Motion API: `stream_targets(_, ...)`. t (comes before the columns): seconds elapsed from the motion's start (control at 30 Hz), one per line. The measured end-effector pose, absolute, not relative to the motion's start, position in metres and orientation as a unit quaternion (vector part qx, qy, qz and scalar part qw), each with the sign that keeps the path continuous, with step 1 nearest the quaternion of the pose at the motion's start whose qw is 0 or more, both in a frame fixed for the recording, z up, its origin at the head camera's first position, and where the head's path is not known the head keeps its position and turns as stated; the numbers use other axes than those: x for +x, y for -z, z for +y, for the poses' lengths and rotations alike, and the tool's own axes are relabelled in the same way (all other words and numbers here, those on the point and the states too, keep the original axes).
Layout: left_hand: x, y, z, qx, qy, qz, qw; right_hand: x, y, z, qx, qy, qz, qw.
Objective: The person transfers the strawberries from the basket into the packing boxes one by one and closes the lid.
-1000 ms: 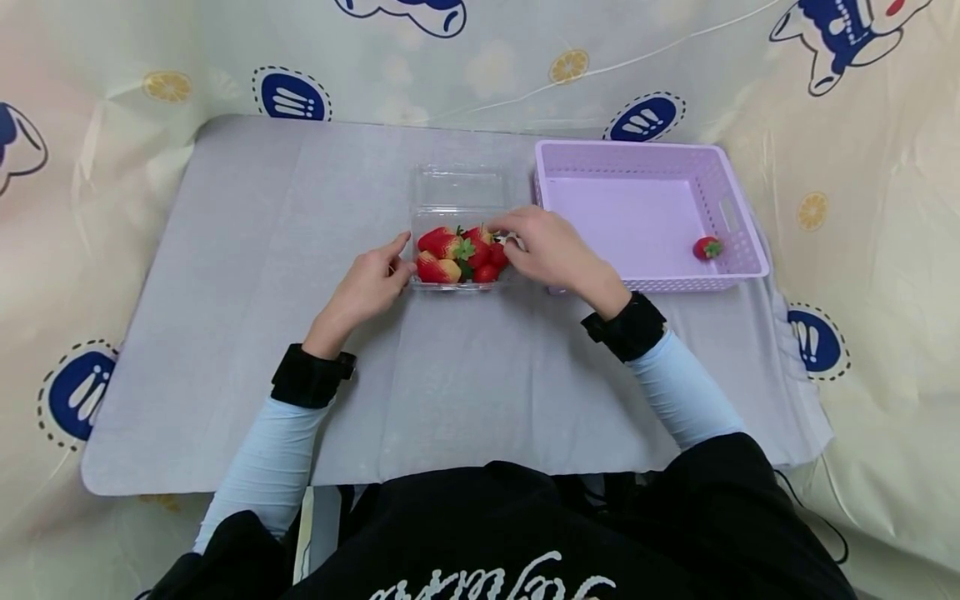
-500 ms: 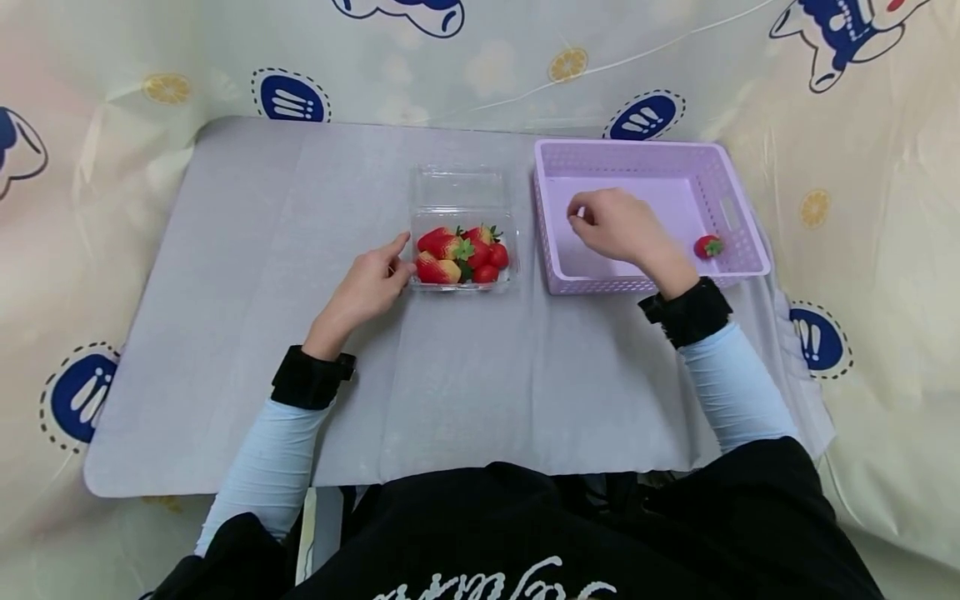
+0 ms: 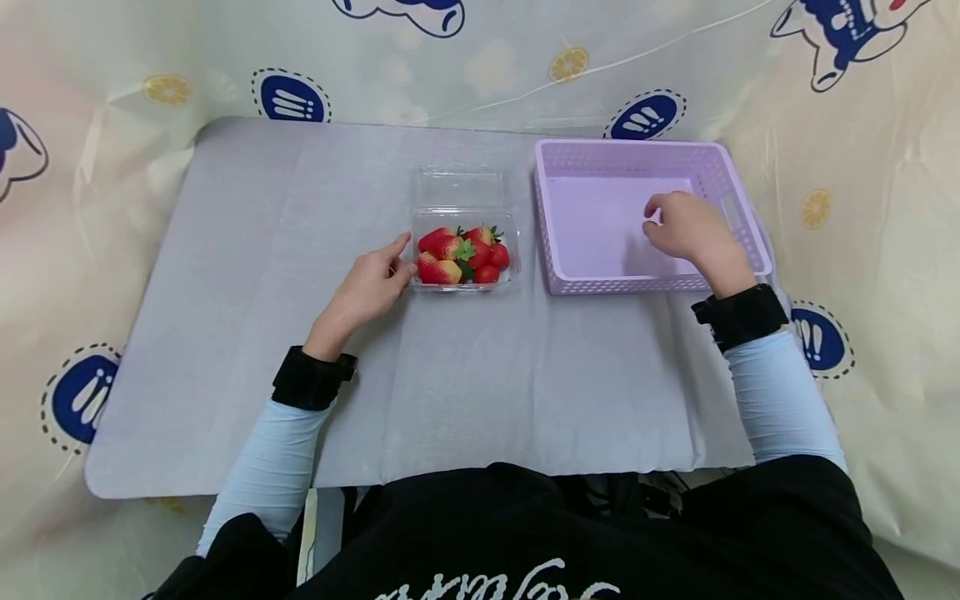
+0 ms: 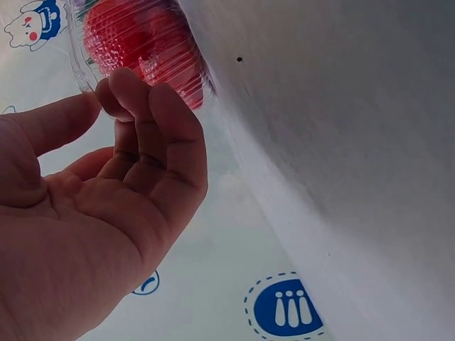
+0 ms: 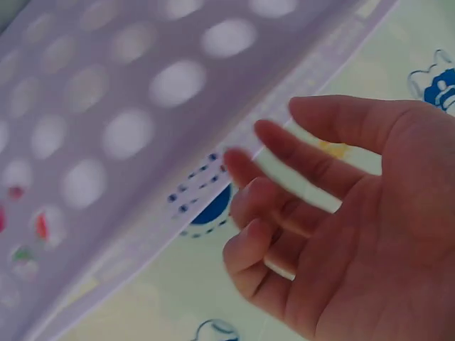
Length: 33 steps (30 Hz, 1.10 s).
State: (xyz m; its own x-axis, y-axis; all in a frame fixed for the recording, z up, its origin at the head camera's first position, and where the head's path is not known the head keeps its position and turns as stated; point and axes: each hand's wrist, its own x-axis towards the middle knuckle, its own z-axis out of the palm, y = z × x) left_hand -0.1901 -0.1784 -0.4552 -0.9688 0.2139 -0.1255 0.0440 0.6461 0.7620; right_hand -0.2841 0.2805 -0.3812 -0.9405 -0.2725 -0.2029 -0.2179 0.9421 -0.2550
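My left hand (image 3: 372,279) touches the left edge of a clear plastic box (image 3: 512,283) with its thumb and index fingertip, the two tips set apart. Several red strawberries (image 3: 461,254) with green leaves fill the box, and its hinged lid (image 3: 459,185) lies folded back. In the left wrist view the fingertips meet the box's rim beside red fruit. Over the right part of a lilac plastic basket (image 3: 600,242) hovers my right hand (image 3: 690,227), fingers loosely bent and holding nothing. A strawberry (image 5: 44,226) shows through the basket's holes in the right wrist view; the hand and wrist hide it from the head view.
Grey cloth (image 3: 247,250) covers the table, where the box stands near the middle and the basket at the back right. A printed curtain (image 3: 487,67) surrounds the back and sides. The person's black top (image 3: 525,533) is at the front edge.
My right hand has left the strawberries in the box and travelled right, across the basket, now covering the lone strawberry there. The left hand and the box have not moved.
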Motion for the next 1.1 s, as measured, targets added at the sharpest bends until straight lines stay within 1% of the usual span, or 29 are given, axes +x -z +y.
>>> stream_targets(0.2, -0.189, 0.457, -0.178, 0.073, -0.416, 0.901, 0.101, -0.282, 0.387, 0.313, -0.02, 0.086, 0.984, 0.156)
stream_targets(0.33, -0.188, 0.458, -0.178, 0.073, -0.416, 0.901, 0.104, -0.277, 0.39, 0.33, 0.018, 0.087, 0.983, 0.16)
stream_targets(0.6, -0.188, 0.457, -0.177, 0.071, -0.417, 0.901, 0.096, -0.269, 0.393, 0.344, 0.039, 0.084, 0.984, 0.154)
stream_targets(0.9, -0.189, 0.455, -0.178, 0.066, -0.418, 0.901, 0.1, -0.276, 0.395, 0.347, 0.041, 0.058, 0.99, 0.118)
stream_targets(0.97, -0.19, 0.454, -0.178, 0.069, -0.416, 0.901, 0.099, -0.274, 0.397, 0.348, 0.042, 0.072, 0.989, 0.125)
stream_targets(1.1, -0.188, 0.455, -0.179, 0.075, -0.413, 0.902, 0.106, -0.268, 0.4, 0.346, 0.041, 0.089, 0.982, 0.163)
